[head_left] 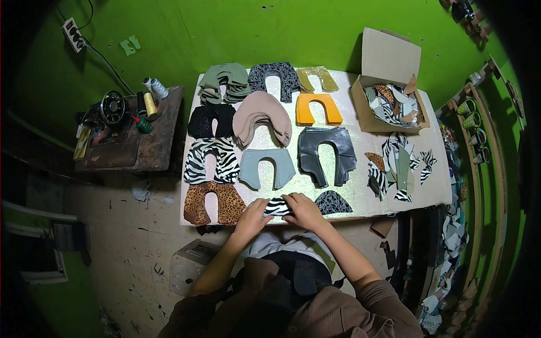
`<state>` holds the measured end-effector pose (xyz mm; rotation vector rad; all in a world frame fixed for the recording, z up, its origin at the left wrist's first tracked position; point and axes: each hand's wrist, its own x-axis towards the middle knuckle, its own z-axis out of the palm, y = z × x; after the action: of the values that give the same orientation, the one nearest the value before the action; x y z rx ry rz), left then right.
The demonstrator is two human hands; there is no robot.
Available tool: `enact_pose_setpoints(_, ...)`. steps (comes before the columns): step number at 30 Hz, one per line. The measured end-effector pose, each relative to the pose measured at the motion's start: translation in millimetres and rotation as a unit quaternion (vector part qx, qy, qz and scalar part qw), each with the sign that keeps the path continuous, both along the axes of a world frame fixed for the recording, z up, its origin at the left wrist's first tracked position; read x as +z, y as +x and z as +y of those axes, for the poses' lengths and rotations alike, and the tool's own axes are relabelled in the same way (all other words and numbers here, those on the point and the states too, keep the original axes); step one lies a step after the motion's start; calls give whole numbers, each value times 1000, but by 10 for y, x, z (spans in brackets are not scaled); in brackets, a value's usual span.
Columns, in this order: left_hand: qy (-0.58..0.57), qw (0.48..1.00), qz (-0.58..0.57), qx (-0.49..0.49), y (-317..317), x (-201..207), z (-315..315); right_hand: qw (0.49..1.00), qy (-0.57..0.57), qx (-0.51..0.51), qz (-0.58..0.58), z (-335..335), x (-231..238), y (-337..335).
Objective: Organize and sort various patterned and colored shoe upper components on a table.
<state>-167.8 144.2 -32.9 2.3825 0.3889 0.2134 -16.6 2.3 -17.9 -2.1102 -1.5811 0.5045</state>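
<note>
At the table's front edge I hold a zebra-print cut piece (277, 207) between both hands. My left hand (251, 218) grips its left end, and my right hand (305, 210) has its fingers over the right end. Just right of my right hand lies a dark half-round piece with a grey line pattern (333, 202). Beside my left hand is a stack of leopard-print U-shaped pieces (228, 205). Beyond my hands sit grey-blue U-shaped pieces (252, 163) and a stack of black ones (309, 163).
More stacks cover the table (355, 163): zebra (194, 163), black (198, 124), olive (225, 73), pink-beige (262, 107) and orange (305, 110). Scraps (402, 169) lie at right below an open cardboard box (383, 127). A sewing machine (114, 107) stands on a side table at left.
</note>
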Motion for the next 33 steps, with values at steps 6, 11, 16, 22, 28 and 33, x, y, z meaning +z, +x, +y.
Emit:
enact_pose_setpoints(6, 5, 1000, 23, 4, 20, 69, -33, 999, 4, -12, 31, 49, 61, -35)
enact_pose_setpoints(11, 43, 999, 15, -5, 53, 159, -27, 999, 40, 9, 34, 55, 22, -12)
enact_pose_setpoints(16, 163, 983, -33, -77, 35, 168, -51, 995, 77, 50, -28, -25, 4, -60)
enact_pose_setpoints(22, 219, 970, 34, -95, -76, -10, -196, 983, -8, 58, -175, -256, -185, -214)
enact_pose_setpoints(28, 211, 975, 26, -56, 53, 52, -272, 993, 23, 36, -107, -287, -118, -97)
enact_pose_setpoints(33, 166, 984, -52, -31, 455, 236, -458, 983, 157, -92, 24, -498, -5, 170)
